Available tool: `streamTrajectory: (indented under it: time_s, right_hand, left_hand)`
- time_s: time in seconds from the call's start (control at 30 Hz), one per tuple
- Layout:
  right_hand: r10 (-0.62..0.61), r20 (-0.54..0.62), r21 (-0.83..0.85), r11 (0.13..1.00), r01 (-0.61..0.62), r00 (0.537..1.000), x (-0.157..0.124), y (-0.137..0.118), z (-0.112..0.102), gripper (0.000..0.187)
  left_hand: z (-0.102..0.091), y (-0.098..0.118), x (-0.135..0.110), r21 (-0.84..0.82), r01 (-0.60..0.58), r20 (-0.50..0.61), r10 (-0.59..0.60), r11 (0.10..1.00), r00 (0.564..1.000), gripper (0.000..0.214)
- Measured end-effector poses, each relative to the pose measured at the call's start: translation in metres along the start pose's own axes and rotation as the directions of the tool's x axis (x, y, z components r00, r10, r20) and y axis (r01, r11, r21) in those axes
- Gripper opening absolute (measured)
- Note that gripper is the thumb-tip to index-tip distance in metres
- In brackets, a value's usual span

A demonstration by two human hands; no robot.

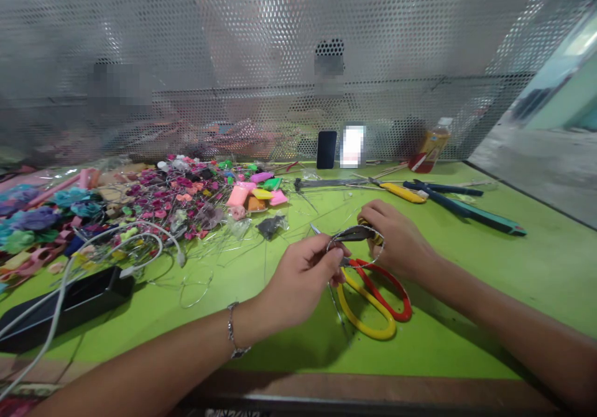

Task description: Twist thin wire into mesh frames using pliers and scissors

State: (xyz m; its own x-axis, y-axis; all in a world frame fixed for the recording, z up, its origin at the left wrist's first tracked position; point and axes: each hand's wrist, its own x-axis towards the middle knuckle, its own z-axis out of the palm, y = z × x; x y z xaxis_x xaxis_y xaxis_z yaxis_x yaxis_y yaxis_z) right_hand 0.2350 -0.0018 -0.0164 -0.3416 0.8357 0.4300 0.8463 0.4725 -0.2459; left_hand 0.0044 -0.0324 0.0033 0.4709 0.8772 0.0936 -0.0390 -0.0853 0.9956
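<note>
My left hand [301, 277] pinches a thin wire loop [354, 249] near its dark sheer fabric petal [355, 234]. My right hand [396, 243] grips the far side of the same loop, where a gold-coloured binding [375, 233] shows, partly hidden by my fingers. Both hands hover above the green table. Just below them lie scissors with red and yellow handles [368, 308], their blades hidden under my left hand. A metal bracelet [233, 330] circles my left wrist.
Left of my hands lie a heap of fabric flowers [172, 202], coloured clay blocks [247, 196], loose wires, and a black box [65, 305] with a white cable. Teal-handled pliers [466, 208], a phone [326, 149] and a bottle [431, 146] lie beyond, before a perforated metal screen [280, 43].
</note>
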Motion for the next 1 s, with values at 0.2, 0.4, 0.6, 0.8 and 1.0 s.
streamTrajectory:
  time_s: [0.2, 0.4, 0.6, 0.8, 1.0]
  right_hand:
    - [0.018, 0.003, -0.001, 1.0, -0.018, 1.0, 0.001, -0.002, -0.006, 0.031]
    - [-0.004, -0.007, -0.024, 1.0, 0.004, 1.0, 0.001, -0.002, -0.006, 0.034]
    - [0.003, -0.002, -0.054, 0.999, -0.003, 1.0, 0.001, -0.002, -0.005, 0.029]
    - [-0.005, -0.016, -0.103, 0.995, 0.003, 1.0, 0.001, 0.0, -0.008, 0.03]
    - [-0.075, -0.081, -0.223, 0.973, 0.056, 0.994, 0.002, 0.011, -0.011, 0.03]
  left_hand:
    - [0.001, 0.003, -0.001, -0.101, 0.033, 0.041, -0.029, 0.994, 0.999, 0.025]
    - [0.001, -0.002, -0.002, -0.033, -0.007, -0.003, 0.007, 0.999, 1.0, 0.024]
    - [0.001, 0.0, -0.002, -0.039, 0.002, 0.0, -0.002, 0.999, 1.0, 0.024]
    - [0.002, 0.005, -0.001, -0.241, 0.127, 0.035, -0.122, 0.962, 0.992, 0.021]
    - [-0.003, 0.007, 0.003, -0.464, 0.367, 0.233, -0.288, 0.806, 0.929, 0.019]
